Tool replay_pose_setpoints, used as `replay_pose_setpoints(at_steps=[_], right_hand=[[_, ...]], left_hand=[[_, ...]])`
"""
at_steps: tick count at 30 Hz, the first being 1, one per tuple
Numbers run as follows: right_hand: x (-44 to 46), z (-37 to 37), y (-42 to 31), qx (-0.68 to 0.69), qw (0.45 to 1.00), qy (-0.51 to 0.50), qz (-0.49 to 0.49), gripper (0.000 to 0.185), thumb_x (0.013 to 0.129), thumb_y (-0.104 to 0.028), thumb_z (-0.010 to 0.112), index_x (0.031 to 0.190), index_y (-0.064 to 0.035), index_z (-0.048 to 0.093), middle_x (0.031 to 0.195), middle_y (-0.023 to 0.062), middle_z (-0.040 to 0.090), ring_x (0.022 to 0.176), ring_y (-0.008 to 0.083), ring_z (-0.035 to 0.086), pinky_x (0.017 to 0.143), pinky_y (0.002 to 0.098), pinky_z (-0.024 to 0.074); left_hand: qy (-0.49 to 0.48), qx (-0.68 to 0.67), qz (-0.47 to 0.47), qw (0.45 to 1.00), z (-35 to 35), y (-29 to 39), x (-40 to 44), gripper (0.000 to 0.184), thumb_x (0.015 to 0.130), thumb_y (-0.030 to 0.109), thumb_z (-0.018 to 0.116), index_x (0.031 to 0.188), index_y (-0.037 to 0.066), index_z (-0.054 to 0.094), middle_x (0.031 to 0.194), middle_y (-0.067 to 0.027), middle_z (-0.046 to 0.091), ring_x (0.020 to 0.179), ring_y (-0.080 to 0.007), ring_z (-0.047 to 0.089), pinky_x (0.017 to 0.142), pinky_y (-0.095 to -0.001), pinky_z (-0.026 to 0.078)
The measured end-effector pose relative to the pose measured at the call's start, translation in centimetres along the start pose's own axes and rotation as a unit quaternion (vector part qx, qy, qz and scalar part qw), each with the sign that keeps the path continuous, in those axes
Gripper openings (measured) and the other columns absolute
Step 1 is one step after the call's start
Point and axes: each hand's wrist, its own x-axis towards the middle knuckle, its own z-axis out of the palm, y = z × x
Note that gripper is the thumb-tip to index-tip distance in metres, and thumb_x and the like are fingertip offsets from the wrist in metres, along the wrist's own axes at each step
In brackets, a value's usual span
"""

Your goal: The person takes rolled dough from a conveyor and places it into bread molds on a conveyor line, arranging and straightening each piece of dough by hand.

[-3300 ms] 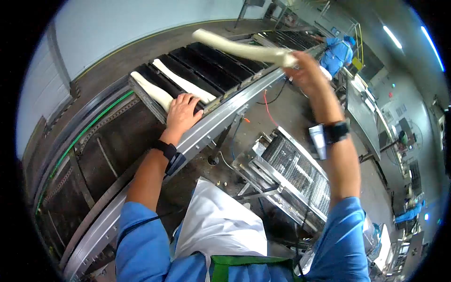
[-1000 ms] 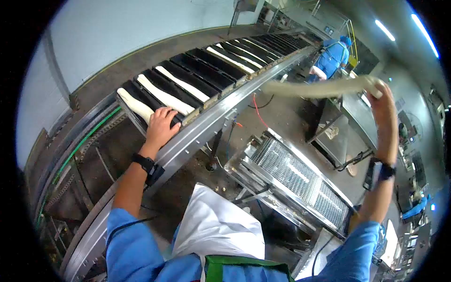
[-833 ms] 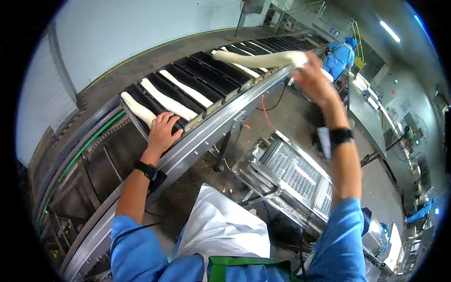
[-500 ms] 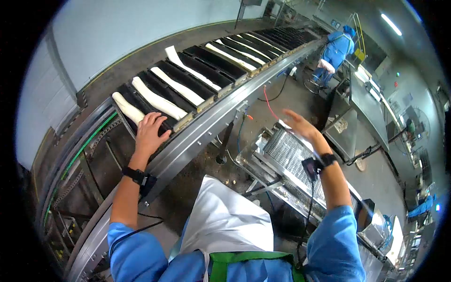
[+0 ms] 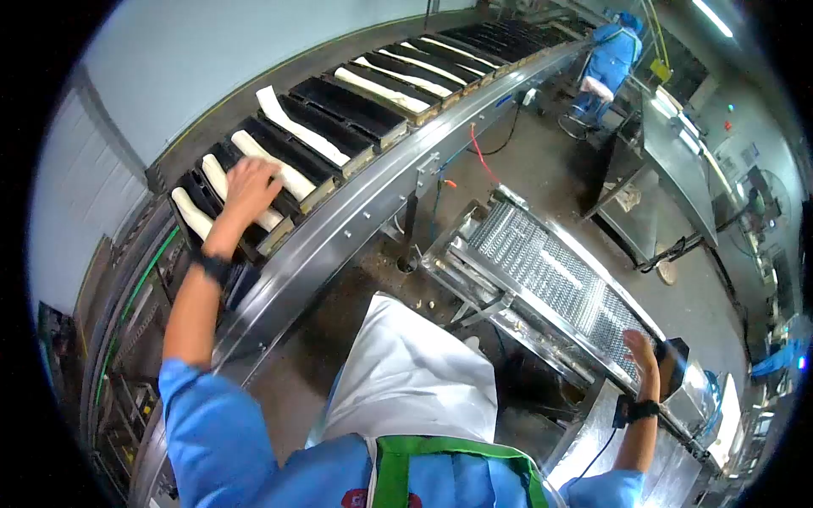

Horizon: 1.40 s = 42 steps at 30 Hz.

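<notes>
Both hands have moved since the earlier frame: the left hand [image 5: 248, 190] has gone from between the two nearest dough strips [image 5: 295, 129] to the second and third, and the right hand [image 5: 641, 351] has drawn back toward the near right. The conveyor [image 5: 339, 212] is largest, running from near left to far right. Right of it, a mesh belt [image 5: 546, 275] slopes toward the near right, with a steel table [image 5: 675, 173] beyond. Far off, a co-worker [image 5: 611, 63] in blue stands beside the conveyor. A white apron [image 5: 415, 372] fills the near centre. Black trays [image 5: 345, 106] line the conveyor, several holding pale strips lengthwise. The left hand's fingers are loosely spread and bent over the third strip; its pressure cannot be told. The right hand is open, fingers slightly curved, by the mesh belt's near end.
</notes>
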Motion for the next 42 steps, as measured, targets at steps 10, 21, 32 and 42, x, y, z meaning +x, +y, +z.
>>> replay_pose_setpoints(at_steps=[10,21,32,42], right_hand=[[-5.4,0.7,1.2,-0.134,0.984,0.025,-0.111,0.029,0.074,-0.009,0.055,0.102,-0.0024,0.05,0.097,0.0067,0.054,0.092,0.0182,0.048,0.081,0.0295,0.0353],[-0.3,-2.0,5.3,-0.212,0.965,0.039,-0.146,0.038,0.068,-0.011,0.057,0.104,-0.0042,0.046,0.107,0.0155,0.046,0.102,0.0312,0.04,0.088,0.039,0.0296],[1.5,0.5,1.9,-0.571,0.807,0.137,0.06,0.045,0.073,-0.009,0.043,0.117,-0.0169,0.038,0.125,0.0112,0.028,0.111,0.0341,0.03,0.083,0.0515,0.0331],[6.3,-0.7,3.4,-0.538,0.812,0.21,-0.087,0.03,0.072,-0.014,0.048,0.101,-0.0079,0.049,0.095,0.0193,0.05,0.088,0.038,0.047,0.072,0.0422,0.0403]], left_hand=[[-0.213,0.138,-0.123,0.959,7.7,-2.0,11.2,0.02,0.07,0.021,0.049,0.084,0.014,0.062,0.091,-0.0053,0.058,0.093,-0.0294,0.047,0.074,-0.0467,0.033],[-0.305,-0.177,-0.098,0.931,4.9,-6.1,4.8,0.02,0.065,0.015,0.053,0.078,0.002,0.06,0.072,-0.0118,0.06,0.066,-0.0224,0.056,0.061,-0.0305,0.043],[-0.095,0.021,-0.13,0.987,1.8,3.1,-6.4,0.036,0.073,0.034,0.047,0.093,0.005,0.056,0.101,-0.0163,0.048,0.095,-0.0315,0.042,0.081,-0.04,0.033],[-0.06,0.067,-0.201,0.975,2.7,1.5,-10.0,0.052,0.077,0.041,0.046,0.089,-0.009,0.054,0.112,-0.0214,0.042,0.11,-0.031,0.032,0.088,-0.0424,0.025]])
